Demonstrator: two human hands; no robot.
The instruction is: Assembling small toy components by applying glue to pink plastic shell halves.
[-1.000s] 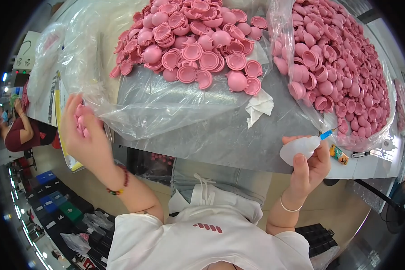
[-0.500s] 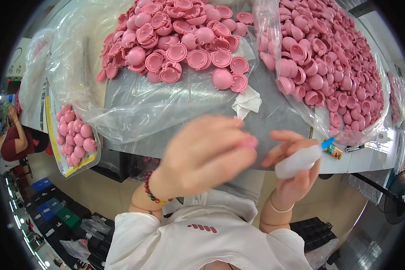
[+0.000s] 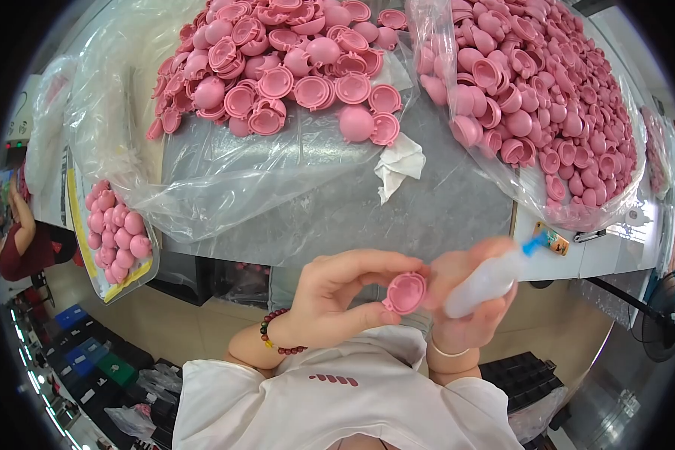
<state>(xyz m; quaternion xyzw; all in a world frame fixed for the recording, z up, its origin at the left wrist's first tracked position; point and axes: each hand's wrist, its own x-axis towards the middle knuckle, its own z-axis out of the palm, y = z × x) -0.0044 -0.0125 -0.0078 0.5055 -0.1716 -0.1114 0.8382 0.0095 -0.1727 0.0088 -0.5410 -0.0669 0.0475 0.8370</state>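
Presently pinching a pink hemispherical cup (image 3: 406, 292) narrowly between thumb and fingers of the left hand (image 3: 330, 296), hollow face toward the camera, just off the near edge of the grey counter (image 3: 315, 225) and above the lap. Could pop out of so slight a pinch, being round and apparently smooth, and then drop past the edge. Gripping a white squeeze bottle (image 3: 481, 288) in the right hand (image 3: 457, 274), close beside the cup, with blue tip (image 3: 535, 244) slanting up and right, away from the cup. Cannot tell, for the blur, about contact between right fingers and rim; might jostle the cup loose with a careless nudge. Might also dribble from the tip under too firm a squeeze. Worth minding farther out: a crumpled white tissue (image 3: 400, 166) below the loose pile of pink half-shells (image 3: 277, 82), easily dragged along; at far left, a clear tray (image 3: 131, 280) of pink balls (image 3: 116, 236), seemingly jutting past the counter's edge and so liable to tip if knocked by an elbow.
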